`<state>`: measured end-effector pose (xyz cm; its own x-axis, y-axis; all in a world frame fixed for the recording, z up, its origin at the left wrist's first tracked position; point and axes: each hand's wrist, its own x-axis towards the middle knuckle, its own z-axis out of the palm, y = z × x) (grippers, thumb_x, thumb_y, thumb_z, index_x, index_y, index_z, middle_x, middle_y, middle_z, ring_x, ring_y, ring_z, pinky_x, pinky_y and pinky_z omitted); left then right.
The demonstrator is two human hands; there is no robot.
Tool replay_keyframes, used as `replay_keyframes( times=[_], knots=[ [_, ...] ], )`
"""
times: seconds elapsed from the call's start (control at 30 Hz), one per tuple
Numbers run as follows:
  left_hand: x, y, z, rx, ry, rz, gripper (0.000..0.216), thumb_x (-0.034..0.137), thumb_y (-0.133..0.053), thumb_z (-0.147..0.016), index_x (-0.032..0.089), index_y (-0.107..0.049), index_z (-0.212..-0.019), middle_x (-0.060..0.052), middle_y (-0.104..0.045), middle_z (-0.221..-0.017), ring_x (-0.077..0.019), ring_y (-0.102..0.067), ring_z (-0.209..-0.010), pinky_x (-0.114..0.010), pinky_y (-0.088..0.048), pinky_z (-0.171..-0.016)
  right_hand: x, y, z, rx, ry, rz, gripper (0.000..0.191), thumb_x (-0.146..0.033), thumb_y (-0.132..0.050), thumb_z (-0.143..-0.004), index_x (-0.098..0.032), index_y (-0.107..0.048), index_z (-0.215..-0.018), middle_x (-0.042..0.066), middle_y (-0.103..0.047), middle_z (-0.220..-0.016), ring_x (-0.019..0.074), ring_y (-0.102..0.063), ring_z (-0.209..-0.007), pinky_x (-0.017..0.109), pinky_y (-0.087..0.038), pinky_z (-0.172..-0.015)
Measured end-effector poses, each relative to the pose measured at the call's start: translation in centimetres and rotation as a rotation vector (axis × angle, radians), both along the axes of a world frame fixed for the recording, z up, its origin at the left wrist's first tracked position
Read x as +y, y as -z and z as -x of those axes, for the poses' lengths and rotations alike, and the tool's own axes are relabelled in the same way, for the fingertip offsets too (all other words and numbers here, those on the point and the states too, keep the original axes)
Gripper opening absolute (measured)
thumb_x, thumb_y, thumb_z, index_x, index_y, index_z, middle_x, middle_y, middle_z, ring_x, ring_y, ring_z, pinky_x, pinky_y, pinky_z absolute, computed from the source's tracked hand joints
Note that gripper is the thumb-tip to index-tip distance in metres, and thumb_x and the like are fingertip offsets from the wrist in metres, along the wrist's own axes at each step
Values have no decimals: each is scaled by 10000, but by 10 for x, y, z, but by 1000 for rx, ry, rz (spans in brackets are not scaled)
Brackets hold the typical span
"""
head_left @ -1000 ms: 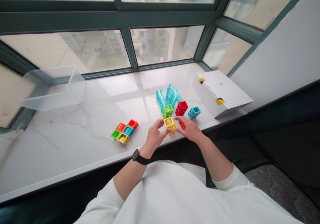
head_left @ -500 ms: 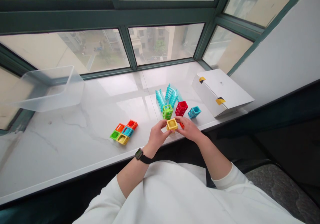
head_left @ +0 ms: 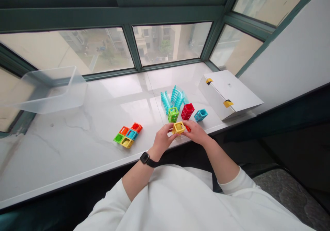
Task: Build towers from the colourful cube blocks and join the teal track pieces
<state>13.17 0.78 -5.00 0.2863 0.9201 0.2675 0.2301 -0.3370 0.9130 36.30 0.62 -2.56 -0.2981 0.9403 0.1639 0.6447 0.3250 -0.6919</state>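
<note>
Left hand (head_left: 162,137) and right hand (head_left: 195,132) on my feed, grasping a yellow block (head_left: 178,128) between them, just below frame centre, square opening facing up at me, long axis unclear, green block (head_left: 173,114) and red block (head_left: 188,111) beyond, turquoise tracks (head_left: 166,102) behind.

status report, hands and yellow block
Left hand, right hand both on yellow block. Block held between them. Green block, red block just beyond, neither blocking.
</note>
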Motion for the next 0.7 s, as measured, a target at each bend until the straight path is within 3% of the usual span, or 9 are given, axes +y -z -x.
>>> replay_keyframes(
  times=[0.33,0.7],
  knots=[
    [0,8,-1,-74,12,8,457,368,-849,-893,232,-658,-1285,-90,-727,-1247,-229,-754,-1107,-466,-671,-1015,4,-14,-4,-22,-29,60,432,-248,-817,-874,-240,-717,-1294,95,-758,-1234,280,-697,-1162,448,-547,-1061],
    [1,12,-1,-55,22,-97,433,380,-813,-928,250,-631,-1299,-77,-721,-1241,-216,-763,-1090,-434,-685,-987,8,-12,-5,-48,-65,68,419,-225,-807,-878,-237,-714,-1286,97,-756,-1216,282,-694,-1128,443,-548,-1023]
  ],
)
